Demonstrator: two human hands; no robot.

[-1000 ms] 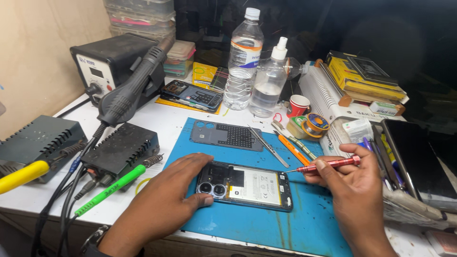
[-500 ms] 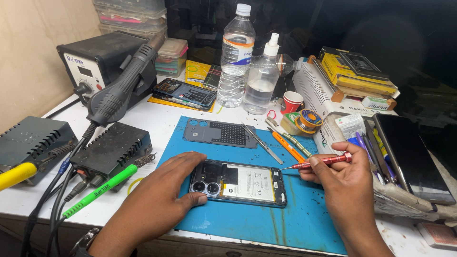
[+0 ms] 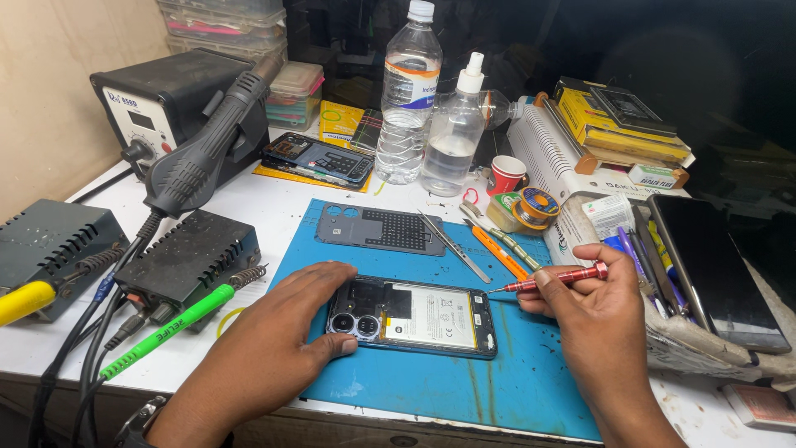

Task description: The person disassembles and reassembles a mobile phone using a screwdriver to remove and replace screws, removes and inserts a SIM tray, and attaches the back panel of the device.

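An opened smartphone (image 3: 414,317) lies back-up on a blue work mat (image 3: 431,386), its battery and twin camera lenses exposed. My left hand (image 3: 278,336) rests flat on the mat and presses against the phone's left end by the cameras. My right hand (image 3: 593,319) grips a red precision screwdriver (image 3: 551,280), whose tip points at the phone's upper right corner. The grey removed back cover (image 3: 377,228) lies on the mat behind the phone.
Tweezers (image 3: 454,247) and an orange pry tool (image 3: 499,253) lie on the mat. A hot air gun (image 3: 207,149) rests on its station (image 3: 157,104) at left, beside black boxes (image 3: 186,257) and a green-handled iron (image 3: 170,328). Bottles (image 3: 406,95), solder spool (image 3: 535,207), another phone (image 3: 319,158) stand behind.
The view has shifted slightly. My right hand has kept the screwdriver near the phone's right end, and my left hand stays on the phone's left end.
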